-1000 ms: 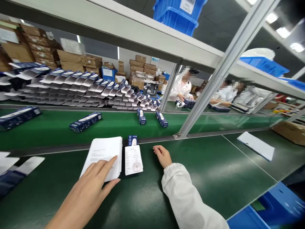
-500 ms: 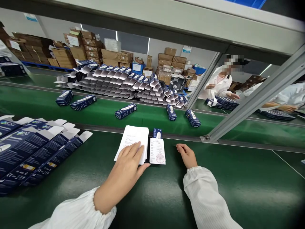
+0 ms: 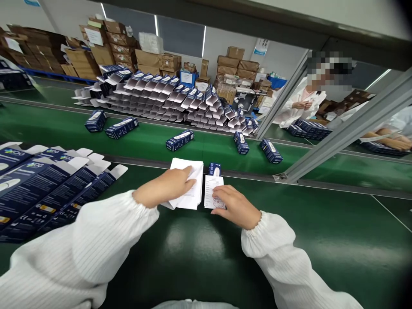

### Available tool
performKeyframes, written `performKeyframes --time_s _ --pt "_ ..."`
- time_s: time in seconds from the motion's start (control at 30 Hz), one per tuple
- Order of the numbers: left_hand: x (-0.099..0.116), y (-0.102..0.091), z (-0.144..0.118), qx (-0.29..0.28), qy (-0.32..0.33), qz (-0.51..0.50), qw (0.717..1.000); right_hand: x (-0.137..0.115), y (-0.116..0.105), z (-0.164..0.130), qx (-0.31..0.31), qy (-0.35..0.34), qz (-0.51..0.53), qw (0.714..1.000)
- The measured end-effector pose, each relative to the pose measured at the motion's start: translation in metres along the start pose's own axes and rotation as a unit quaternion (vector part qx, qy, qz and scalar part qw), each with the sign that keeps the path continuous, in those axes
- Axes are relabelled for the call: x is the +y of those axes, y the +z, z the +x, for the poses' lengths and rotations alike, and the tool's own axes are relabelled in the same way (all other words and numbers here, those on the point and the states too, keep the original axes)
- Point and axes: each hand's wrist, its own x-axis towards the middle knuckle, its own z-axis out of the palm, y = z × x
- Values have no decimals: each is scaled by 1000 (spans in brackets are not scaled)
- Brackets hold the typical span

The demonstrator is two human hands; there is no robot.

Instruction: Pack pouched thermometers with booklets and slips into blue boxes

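A stack of white printed leaflets (image 3: 195,197) lies on the green worktop in front of me. My left hand (image 3: 164,184) is over its left part, thumb and fingers closing on the top sheet, which is bent and turned askew. Just right of the stack is a small white printed card (image 3: 210,184) with a red round stamp. My right hand (image 3: 236,204) reaches over the card's right side, fingertips at the stamp and thumb apart near its lower edge. A dark blue box (image 3: 214,169) with a white device picture shows just beyond the card.
Open-flapped blue cartons (image 3: 41,193) are stacked at the left. Several closed blue boxes (image 3: 180,140) lie on the green belt beyond, with many open cartons (image 3: 154,96) piled behind it. A metal post (image 3: 322,150) slants at the right. Co-workers (image 3: 302,103) sit across.
My right hand has moved left from the bare worktop onto the card. My left hand has gone from lying flat to bending the top leaflet. The camera view has shifted slightly.
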Motion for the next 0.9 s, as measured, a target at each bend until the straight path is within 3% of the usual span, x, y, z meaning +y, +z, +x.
performKeyframes --time_s 0.13,0.3,0.43,0.53,0.6,0.63,0.73,0.77,0.83,0.9 --pt "-5 4 15 -25 3 -22 999 4 1 5 -17 14 2 1000" --pt "-5 -2 1 -8 7 -66 998 7 -4 6 -30 33 14 999" --pt "4 -28 -33 112 8 -119 987 4 -1 5 -11 49 12 999" --pt "20 -40 -68 217 -30 -216 952 5 6 7 37 79 0 996" --pt "30 -32 -84 223 -73 -359 903 7 6 8 92 109 -9 990" --pt "35 -22 -88 191 -85 -451 868 8 4 7 128 125 -13 984" --pt "48 20 -82 33 -117 -687 717 4 -16 -1 251 172 -31 952" --pt "53 34 -76 9 -115 -733 670 0 -26 -6 302 178 -41 936" --pt "63 57 -63 -26 -107 -792 601 -15 -45 -18 387 139 -61 909" --pt "73 70 -51 -36 -94 -821 561 -32 -56 -28 385 42 -60 920"
